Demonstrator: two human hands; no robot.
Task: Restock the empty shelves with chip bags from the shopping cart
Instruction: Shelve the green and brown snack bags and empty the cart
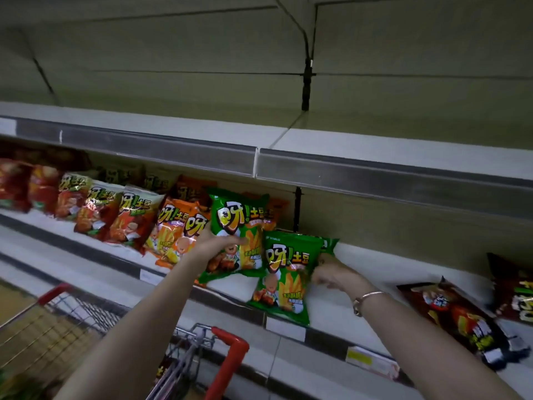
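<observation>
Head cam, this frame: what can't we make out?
- Shopping cart contents: head view, hidden by the left arm and bottom edge.
- Right hand grip: fingers blurred at the lower green bag's edge.
- Left hand fingers: behind the upper green bag it holds; only the thumb shows.
- Dark bag print: blurred; far dark bag cut by the right edge.
- Price labels: too small to read.

Green bags: two, the upper green bag in the left grip, the lower green bag in the right grip. Orange bags left of the left grip: two in front. Red bags farther left: five. Dark bags right of the right grip: two.
</observation>
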